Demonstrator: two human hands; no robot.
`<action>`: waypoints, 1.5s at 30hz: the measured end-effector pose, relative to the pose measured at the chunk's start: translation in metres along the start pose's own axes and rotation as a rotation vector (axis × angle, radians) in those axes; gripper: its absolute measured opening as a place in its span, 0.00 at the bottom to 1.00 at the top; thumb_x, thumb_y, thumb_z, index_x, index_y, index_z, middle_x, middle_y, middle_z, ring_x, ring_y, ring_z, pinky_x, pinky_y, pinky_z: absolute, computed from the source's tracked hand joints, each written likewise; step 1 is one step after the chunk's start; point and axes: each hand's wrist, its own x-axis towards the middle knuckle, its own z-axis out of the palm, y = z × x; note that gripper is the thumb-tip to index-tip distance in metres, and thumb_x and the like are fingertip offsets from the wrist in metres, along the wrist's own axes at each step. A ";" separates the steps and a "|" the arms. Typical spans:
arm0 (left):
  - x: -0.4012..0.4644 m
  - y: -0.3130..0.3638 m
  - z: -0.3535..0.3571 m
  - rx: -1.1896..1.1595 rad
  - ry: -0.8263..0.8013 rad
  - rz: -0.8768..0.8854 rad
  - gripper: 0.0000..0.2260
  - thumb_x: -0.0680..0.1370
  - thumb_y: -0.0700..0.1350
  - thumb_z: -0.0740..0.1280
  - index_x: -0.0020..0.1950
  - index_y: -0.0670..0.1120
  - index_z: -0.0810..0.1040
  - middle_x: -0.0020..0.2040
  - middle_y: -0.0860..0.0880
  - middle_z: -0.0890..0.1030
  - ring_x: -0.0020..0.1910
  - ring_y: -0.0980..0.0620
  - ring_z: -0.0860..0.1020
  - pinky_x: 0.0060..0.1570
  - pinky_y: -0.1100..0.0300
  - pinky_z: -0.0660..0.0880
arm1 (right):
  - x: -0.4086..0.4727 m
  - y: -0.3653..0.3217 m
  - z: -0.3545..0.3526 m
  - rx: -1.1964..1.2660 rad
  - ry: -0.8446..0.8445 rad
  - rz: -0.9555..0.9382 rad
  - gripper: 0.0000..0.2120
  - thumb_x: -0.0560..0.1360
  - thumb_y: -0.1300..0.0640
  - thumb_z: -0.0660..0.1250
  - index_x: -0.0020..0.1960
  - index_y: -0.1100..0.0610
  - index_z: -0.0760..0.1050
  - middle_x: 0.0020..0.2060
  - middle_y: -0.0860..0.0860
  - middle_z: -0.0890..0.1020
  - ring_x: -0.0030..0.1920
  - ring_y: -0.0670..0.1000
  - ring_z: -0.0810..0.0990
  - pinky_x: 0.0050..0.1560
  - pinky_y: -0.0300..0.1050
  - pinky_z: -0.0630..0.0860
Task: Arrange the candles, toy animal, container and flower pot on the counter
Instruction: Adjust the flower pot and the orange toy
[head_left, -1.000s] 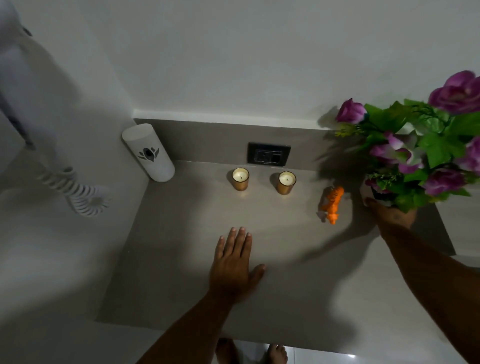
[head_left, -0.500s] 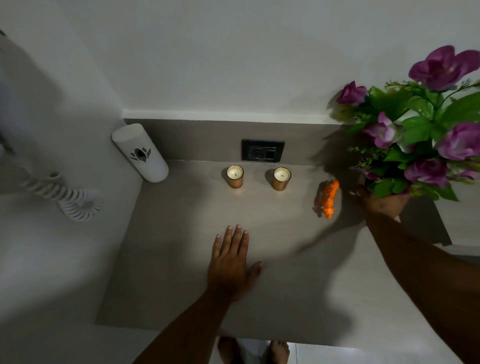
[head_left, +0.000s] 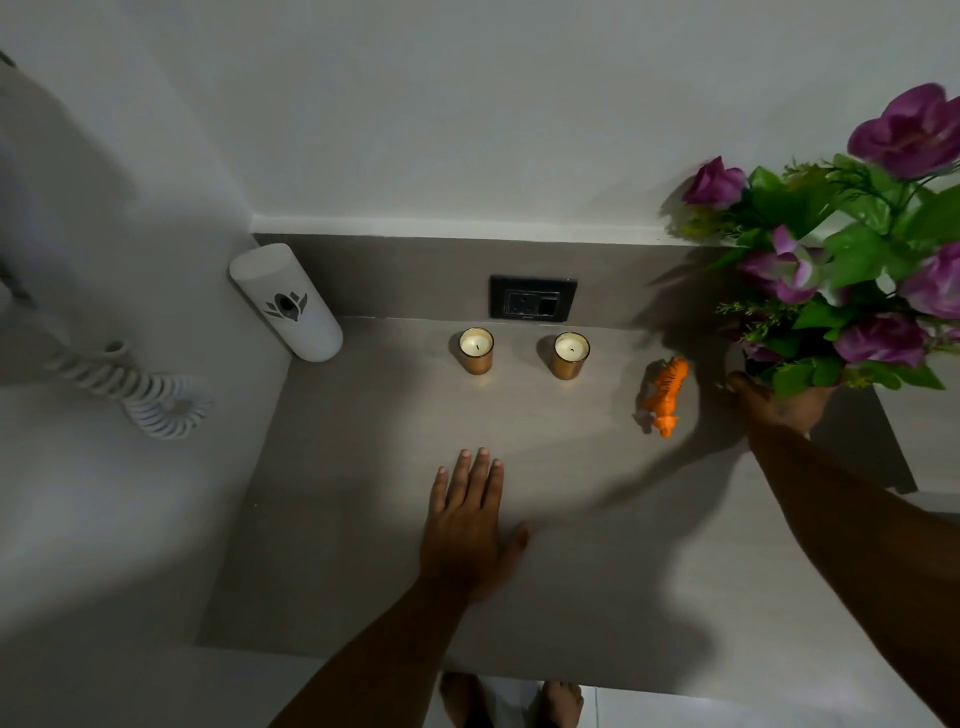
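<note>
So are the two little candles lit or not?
Not lit. Both candles stand upright on the counter, each showing a dark wick in pale wax with no flame.

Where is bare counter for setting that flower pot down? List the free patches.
Free: between the white container and left candle; the front strip around the flat left hand. Crowded: the right back, where the toy tiger stands beside the right hand holding the flower pot.
</note>
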 end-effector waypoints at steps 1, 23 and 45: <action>0.000 0.000 -0.001 0.000 0.000 0.001 0.38 0.80 0.71 0.49 0.81 0.47 0.55 0.83 0.45 0.55 0.82 0.44 0.49 0.78 0.39 0.55 | 0.007 0.006 -0.008 0.027 -0.014 0.033 0.48 0.66 0.62 0.79 0.77 0.62 0.55 0.75 0.57 0.64 0.73 0.52 0.64 0.58 0.19 0.60; -0.001 0.000 -0.002 0.015 -0.027 -0.016 0.37 0.80 0.70 0.46 0.82 0.48 0.50 0.83 0.47 0.50 0.82 0.46 0.46 0.79 0.41 0.51 | -0.126 0.005 0.019 -0.257 -0.295 -0.181 0.27 0.74 0.54 0.73 0.72 0.54 0.71 0.71 0.57 0.71 0.72 0.56 0.68 0.72 0.55 0.66; 0.000 -0.001 0.002 -0.037 0.026 -0.053 0.36 0.80 0.69 0.47 0.82 0.50 0.51 0.83 0.49 0.52 0.82 0.49 0.47 0.80 0.45 0.48 | -0.142 -0.018 0.010 -0.373 -0.245 -0.335 0.33 0.70 0.49 0.76 0.71 0.50 0.67 0.65 0.52 0.69 0.63 0.52 0.72 0.62 0.44 0.72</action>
